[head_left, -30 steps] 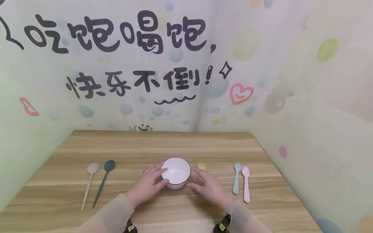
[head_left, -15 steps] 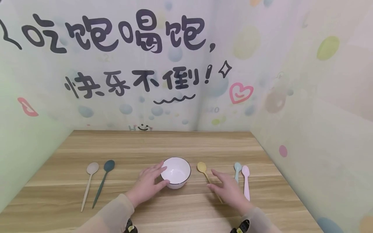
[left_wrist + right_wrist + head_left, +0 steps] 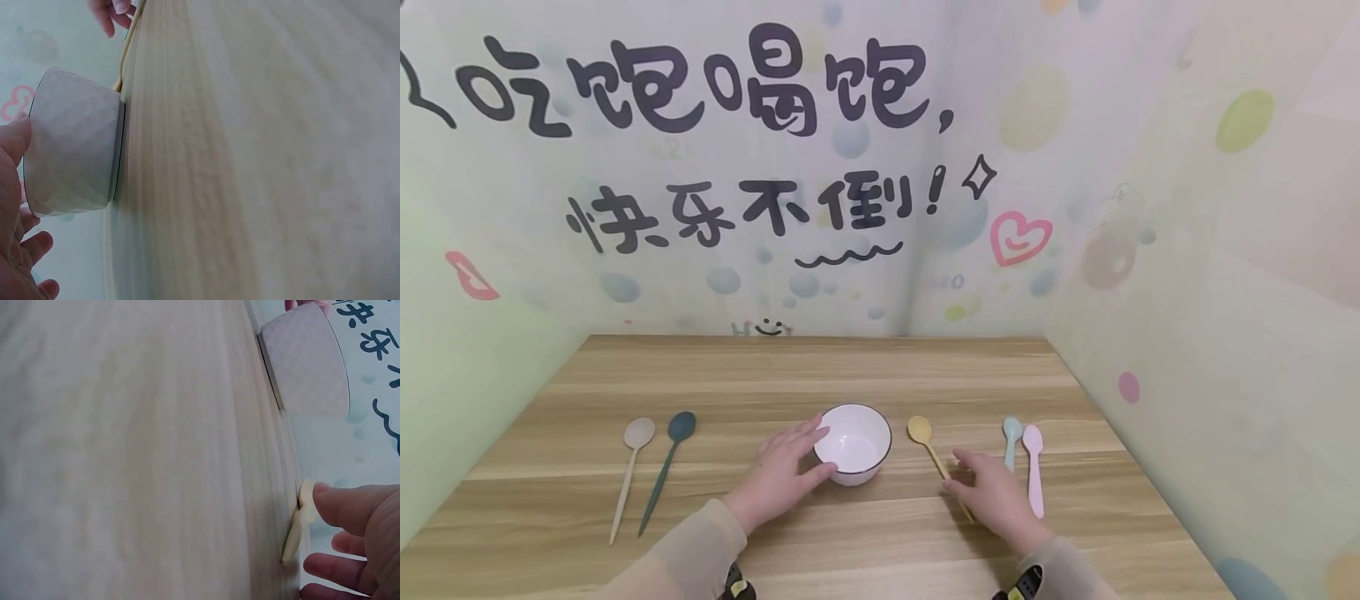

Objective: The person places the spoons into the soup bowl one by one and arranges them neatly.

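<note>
A person's two hands work near the front edge of a wooden surface [image 3: 880, 367]. The left hand [image 3: 782, 479] rests against the left side of a white bowl [image 3: 853, 444], its fingers spread loosely along the wall and thumb low at the base, steadying the bowl rather than lifting it. The right hand [image 3: 996, 496] lies over the handle of a yellow spoon [image 3: 925, 442], fingers relaxed and slightly parted; the right wrist view shows a fingertip touching the handle [image 3: 299, 515], which lies flat on the surface, not yet gripped or raised.

The bowl stands upright at the middle of the surface, toward the front, and looks empty. The yellow spoon lies just to its right, its head pointing toward the back edge. Nearer the right edge, a light blue spoon [image 3: 1011, 437] and a pink spoon [image 3: 1034, 467] lie side by side. Toward the left edge, a beige spoon [image 3: 629, 471] and a dark teal spoon [image 3: 668, 462] lie in a second pair.

Judged from this, the work is at an early stage: one spoon is being reached for, none is in the bowl. Behind the back edge rises a pastel wall [image 3: 760, 167] with black lettering.
</note>
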### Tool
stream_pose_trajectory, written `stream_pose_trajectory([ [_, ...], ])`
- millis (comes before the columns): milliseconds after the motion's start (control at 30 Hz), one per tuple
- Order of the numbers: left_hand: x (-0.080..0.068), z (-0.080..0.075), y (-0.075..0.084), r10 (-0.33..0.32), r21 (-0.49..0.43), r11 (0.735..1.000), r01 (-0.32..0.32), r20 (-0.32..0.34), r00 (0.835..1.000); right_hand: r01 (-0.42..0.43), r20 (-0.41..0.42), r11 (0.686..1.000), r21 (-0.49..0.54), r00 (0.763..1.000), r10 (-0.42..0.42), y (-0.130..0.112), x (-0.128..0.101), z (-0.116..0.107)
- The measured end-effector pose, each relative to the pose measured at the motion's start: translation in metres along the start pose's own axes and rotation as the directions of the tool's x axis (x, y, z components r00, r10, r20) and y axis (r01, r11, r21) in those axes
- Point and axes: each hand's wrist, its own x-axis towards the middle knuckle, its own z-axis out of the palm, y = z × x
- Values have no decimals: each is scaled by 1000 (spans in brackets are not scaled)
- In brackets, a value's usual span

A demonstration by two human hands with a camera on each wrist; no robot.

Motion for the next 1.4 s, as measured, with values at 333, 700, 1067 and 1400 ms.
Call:
stream_pose_trajectory([
  [333, 1, 0, 0, -8, -5, 1000, 8, 3, 1000, -5, -6, 999, -49, 1000, 5, 4, 6, 9],
  [700, 0, -1, 0, -23, -21, 1000, 23, 8, 1000, -25, -20, 999, -28, 1000, 24, 4, 11, 11],
  [1067, 1, 0, -3, -24, -19, 1000, 24, 9, 1000, -54, 6, 998, 19, 999, 54, -1, 15, 12],
  [1400, 1, 0, -3, -25, -28, 999, 25, 7, 1000, -108, 35, 994, 27, 994, 107, -2, 18, 13],
])
